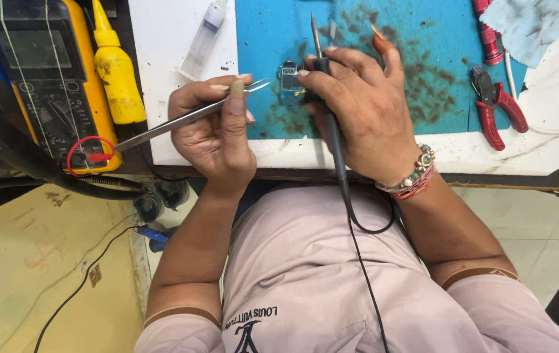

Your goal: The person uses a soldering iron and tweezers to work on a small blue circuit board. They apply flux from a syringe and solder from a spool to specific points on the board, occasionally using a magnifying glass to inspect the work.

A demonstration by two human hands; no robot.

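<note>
Head view, looking down past my chest to the bench edge. My left hand (217, 134) pinches a pair of metal tweezers (184, 121) between thumb and curled fingers. Their long axis runs from lower left to upper right, and the tips point right toward a small grey component (289, 77) lying on the blue mat (436, 39). The tips end just beside that component; I cannot tell whether they touch it.

My right hand (364, 108) closes around a black soldering iron (327, 98), fingers pressed together over the grip, forefinger raised and extended. The iron's long axis stands nearly vertical in the frame. Its thin metal tip points away from me, up across the mat, and its black cord (364, 261) trails back over my shirt.

The component sits near the mat's front left corner, between the two hands.

To the left of the white board (162, 52):
- a yellow squeeze bottle (117, 72), upright, with a narrow nozzle;
- a yellow multimeter (47, 78) with a grey screen and a red lead looped at its lower end.

A clear syringe (202, 39) lies slanted on the white board. Red-handled cutters (496, 104) rest at the mat's right edge, jaws pointing away from me. A pale blue cloth (534, 23) occupies the upper right corner.
</note>
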